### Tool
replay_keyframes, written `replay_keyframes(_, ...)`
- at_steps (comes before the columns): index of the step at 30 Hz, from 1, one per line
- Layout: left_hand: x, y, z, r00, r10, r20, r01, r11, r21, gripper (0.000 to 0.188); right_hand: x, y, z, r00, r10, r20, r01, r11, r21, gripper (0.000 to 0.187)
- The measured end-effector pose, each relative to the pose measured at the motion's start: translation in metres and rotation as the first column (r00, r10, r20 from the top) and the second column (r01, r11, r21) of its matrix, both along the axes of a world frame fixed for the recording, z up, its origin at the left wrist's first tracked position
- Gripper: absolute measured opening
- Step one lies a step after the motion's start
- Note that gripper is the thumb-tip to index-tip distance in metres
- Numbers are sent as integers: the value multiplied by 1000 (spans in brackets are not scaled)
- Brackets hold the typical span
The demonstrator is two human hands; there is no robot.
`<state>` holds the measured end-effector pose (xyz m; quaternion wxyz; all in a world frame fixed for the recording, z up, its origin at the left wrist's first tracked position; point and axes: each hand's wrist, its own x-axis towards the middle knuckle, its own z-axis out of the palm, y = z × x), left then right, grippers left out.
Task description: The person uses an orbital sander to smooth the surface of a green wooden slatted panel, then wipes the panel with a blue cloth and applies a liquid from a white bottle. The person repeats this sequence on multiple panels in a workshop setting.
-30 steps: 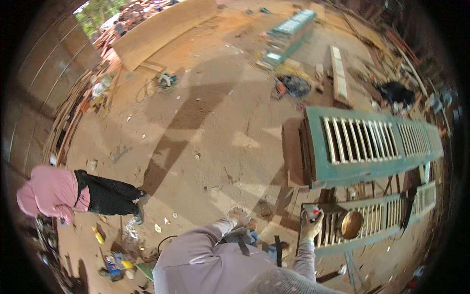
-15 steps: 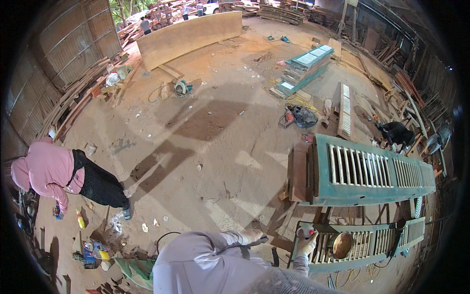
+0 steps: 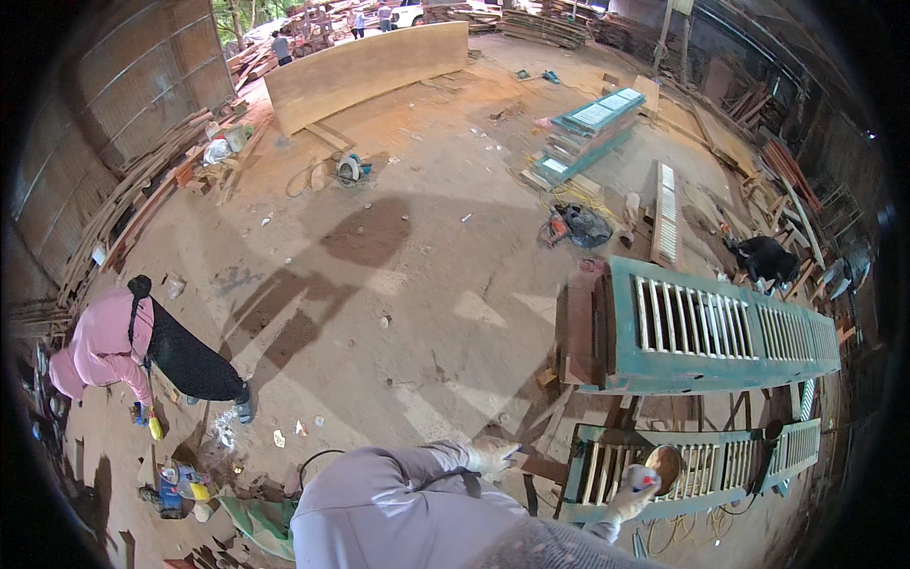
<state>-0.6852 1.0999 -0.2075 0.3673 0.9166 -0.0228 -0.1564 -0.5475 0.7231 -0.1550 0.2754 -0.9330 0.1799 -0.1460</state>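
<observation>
In my right hand [image 3: 626, 501] is a small rounded grey-white object with a red spot [image 3: 642, 479], its kind unclear. This hand is over a green louvred shutter [image 3: 592, 515] lying flat at the lower right. A round brown bowl [image 3: 666, 465] rests on the slats just beyond the held object. My left hand [image 3: 489, 458] reaches out from a grey sleeve, left of the shutter's near end. A thin dark thing shows at its fingertips, too small to make out.
More green shutters [image 3: 624, 327] are stacked beyond. A person in a pink hoodie [image 3: 114, 332] bends at the left, a hand beside a yellow bottle [image 3: 155, 428]. A circular saw [image 3: 353, 169] and a long board [image 3: 370, 74] stand farther off. Cords [image 3: 678, 533] lie below the shutter.
My right hand has moved right along the shutter with the rounded object, to the bowl's edge. My left hand has shifted slightly. The person in pink has bent lower, toward the yellow bottle.
</observation>
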Motion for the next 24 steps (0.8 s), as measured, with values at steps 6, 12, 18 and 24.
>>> replay_keyframes(6, -20, 43, -16, 996, 51, -78, -49, 998, 33, 45, 34, -80, 3, 976, -211, -45, 205, 973, -106, 90)
replay_keyframes(12, -17, 53, 17, 963, 191, -189, -155, 969, 193, 46, 46, -118, -30, 974, -179, -141, 153, 972, -180, 87)
replay_keyframes(18, -23, 54, 27, 969, 243, -41, -236, 963, 131, 49, 58, -109, -12, 979, -61, -194, 48, 996, -69, 88)
replay_keyframes(24, -27, 51, 23, 963, 268, 3, -268, 963, 39, 41, 39, -121, -10, 994, 34, -100, -31, 999, 34, 103)
